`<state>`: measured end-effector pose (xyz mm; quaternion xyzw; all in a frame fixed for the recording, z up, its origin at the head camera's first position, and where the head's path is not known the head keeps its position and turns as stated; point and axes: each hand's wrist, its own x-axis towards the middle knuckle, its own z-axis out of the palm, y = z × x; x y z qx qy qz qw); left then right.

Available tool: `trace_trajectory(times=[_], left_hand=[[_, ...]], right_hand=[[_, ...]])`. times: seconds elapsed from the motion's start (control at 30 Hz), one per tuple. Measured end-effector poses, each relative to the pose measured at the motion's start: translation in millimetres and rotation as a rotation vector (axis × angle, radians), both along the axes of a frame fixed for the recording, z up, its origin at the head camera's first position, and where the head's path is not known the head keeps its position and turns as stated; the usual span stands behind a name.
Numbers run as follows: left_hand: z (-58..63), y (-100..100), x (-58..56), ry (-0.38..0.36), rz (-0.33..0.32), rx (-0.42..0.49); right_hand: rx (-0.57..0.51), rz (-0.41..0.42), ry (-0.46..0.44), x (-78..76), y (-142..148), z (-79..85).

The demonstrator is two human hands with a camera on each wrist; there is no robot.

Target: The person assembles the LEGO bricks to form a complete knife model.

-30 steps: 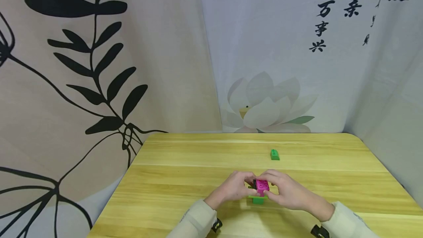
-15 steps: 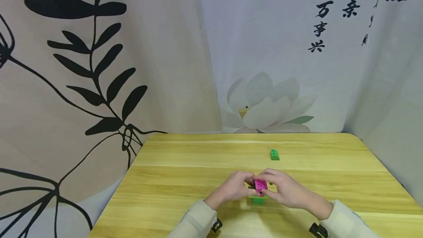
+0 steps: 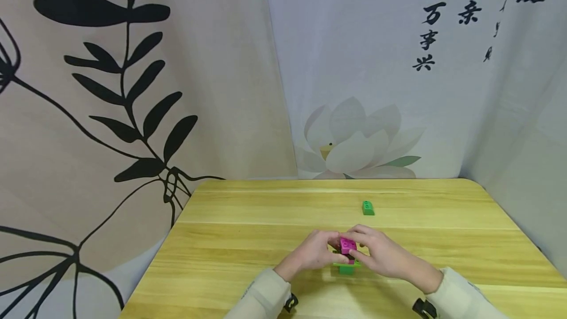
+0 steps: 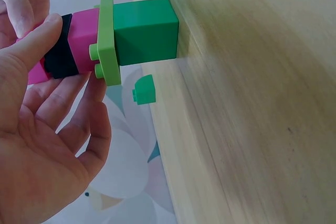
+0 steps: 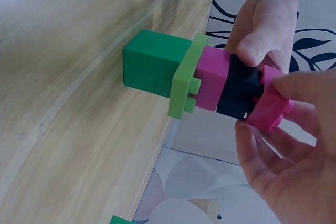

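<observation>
A tower of toy building blocks stands on the wooden table. Its green block [image 5: 155,64] is lowest, then comes a lime-green plate [image 5: 184,82], a pink block [image 5: 211,74] and a black block [image 5: 234,90]. My left hand [image 3: 315,250] steadies the tower, thumb and fingers around the black block. A second pink brick [image 5: 269,98] is pinched between the thumb and fingers of my right hand [image 3: 384,254]. In the right wrist view that brick sits tilted against the top of the black block, with a narrow gap on one side. Its studs face up.
Farther back on the wooden table [image 3: 266,210] lies a small loose green brick [image 3: 368,207] with one sloped side. Behind the table's back edge hangs a printed curtain [image 3: 230,87] with leaves, a lotus and writing.
My right hand has shifted slightly left and up, bringing the pinched pink brick from beside the black block to over its top. The left hand has stayed almost still.
</observation>
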<state>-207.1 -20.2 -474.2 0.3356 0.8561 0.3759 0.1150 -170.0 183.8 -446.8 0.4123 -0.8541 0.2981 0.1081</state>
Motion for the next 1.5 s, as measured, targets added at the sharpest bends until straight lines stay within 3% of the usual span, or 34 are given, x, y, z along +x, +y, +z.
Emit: trace_trajectory(times=[0.47,0.73,1.1,1.37,1.5], left_hand=[[1.5,1,-0.2,-0.003,0.029,-0.039],[-1.5,1,-1.5,0.033,0.026,-0.043],[0.1,2,-1.8,0.037,0.015,-0.053],[-0.4,1,0.4,0.051,-0.004,-0.048],[-0.2,2,-1.1,0.029,0.009,-0.026]], right_hand=[[0.050,-0.016,-0.003,-4.7,-3,-0.7],[0.061,-0.005,-0.004,-5.5,-4,0.5],[0.044,-0.033,0.131,-3.4,-6,-8.2],[0.002,-0.012,0.101,-3.2,-5,-12.5],[-0.011,0.009,0.136,-5.7,-4,-11.0]])
